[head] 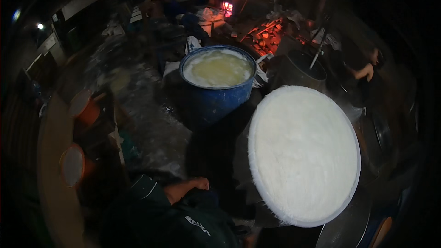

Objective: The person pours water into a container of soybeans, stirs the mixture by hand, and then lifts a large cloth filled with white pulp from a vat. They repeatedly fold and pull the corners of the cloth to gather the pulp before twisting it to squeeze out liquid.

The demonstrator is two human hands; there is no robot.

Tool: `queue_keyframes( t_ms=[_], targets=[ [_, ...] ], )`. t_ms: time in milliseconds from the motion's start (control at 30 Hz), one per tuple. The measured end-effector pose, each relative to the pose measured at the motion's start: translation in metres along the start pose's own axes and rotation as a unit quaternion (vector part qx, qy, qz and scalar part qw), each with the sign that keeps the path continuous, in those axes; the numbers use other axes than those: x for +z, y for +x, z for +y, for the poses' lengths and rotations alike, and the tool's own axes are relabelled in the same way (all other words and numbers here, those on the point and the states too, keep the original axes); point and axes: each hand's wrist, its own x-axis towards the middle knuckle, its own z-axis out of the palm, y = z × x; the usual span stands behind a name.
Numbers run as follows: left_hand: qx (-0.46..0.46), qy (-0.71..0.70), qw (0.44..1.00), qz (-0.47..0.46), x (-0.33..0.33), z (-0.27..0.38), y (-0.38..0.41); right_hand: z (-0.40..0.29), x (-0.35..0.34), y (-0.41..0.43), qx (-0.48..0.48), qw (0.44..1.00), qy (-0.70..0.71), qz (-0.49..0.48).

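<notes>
My left hand (202, 183) is at the bottom middle, at waist height before my dark shirt, with its fingers curled. The dim light hides whether anything is in it. My right hand is out of view. Nearest on the right stands a large round vessel (358, 165) filled level with a smooth white mass (305, 155). White cloth with frayed edges seems to line its rim. Beyond my left hand is a blue plastic drum (220, 100), holding cloudy yellowish liquid (218, 67) with white foam around its edge.
A dark metal barrel (299, 72) holds a slanting pole (317, 55); another person's arm (363, 72) is beside it. Chopped wood (267, 38) lies in red light near a glowing opening (227, 8). Orange buckets (86, 112) line the left. The floor (148, 124) looks wet.
</notes>
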Motion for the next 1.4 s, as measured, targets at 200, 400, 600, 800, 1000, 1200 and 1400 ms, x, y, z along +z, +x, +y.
queue_keyframes(
  t_ms=[200,400,600,800,1000,1200,1400],
  targets=[
    [-0.023,0.09,0.996,0.009,-0.007,-0.034,0.003,-0.139,0.006,-0.014,0.139,0.986,-0.071,0.065],
    [0.023,0.049,0.998,0.009,-0.012,-0.097,-0.024,-0.112,0.019,-0.048,0.181,0.975,-0.12,0.046],
    [-0.13,0.01,0.99,0.045,-0.009,-0.116,-0.051,-0.106,0.048,-0.068,0.184,0.974,-0.131,0.004],
    [-0.174,-0.142,0.962,0.153,0.05,-0.152,-0.063,-0.129,0.057,-0.041,0.146,0.973,-0.163,-0.071],
    [-0.114,-0.124,0.964,0.207,0.071,-0.162,-0.106,-0.145,0.048,-0.004,0.102,0.961,-0.205,-0.157],
    [-0.152,-0.318,0.436,0.828,-0.056,-0.067,-0.244,-0.133,0.004,0.026,0.078,0.953,-0.225,-0.188],
    [0.057,-0.184,0.305,0.933,-0.162,0.077,-0.395,-0.065,-0.106,0.049,0.078,0.971,-0.169,-0.15]
  ],
)
